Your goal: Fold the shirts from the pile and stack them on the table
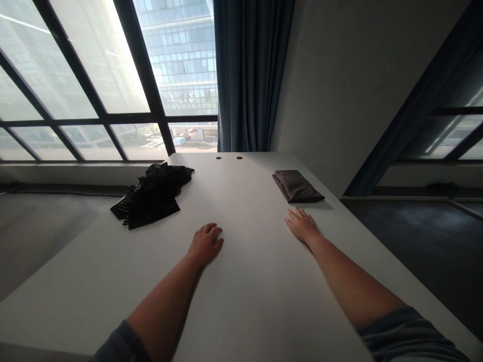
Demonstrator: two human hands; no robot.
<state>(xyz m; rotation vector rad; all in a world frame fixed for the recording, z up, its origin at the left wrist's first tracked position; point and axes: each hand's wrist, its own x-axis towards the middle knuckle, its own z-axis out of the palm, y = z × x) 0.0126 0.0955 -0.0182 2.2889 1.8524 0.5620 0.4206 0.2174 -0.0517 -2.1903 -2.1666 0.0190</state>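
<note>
My left hand (206, 242) rests on the white table (241, 281), fingers loosely bent and apart, holding nothing. Farther off to its left lies a crumpled heap of black cloth (154, 196), part of it with thin pale stripes, reaching the table's left edge. On the right side, my right hand (301, 224) lies flat on the tabletop with its fingers spread and nothing in them. Just beyond those fingertips sits a folded dark grey-brown cloth (298, 186), a small gap away from the hand.
Two round cable holes (229, 158) are set in the table's far end. Behind it hangs a blue curtain (252, 75) beside a large dark-framed window (154, 65). A grey wall (358, 75) stands to the right, and floor shows on both sides.
</note>
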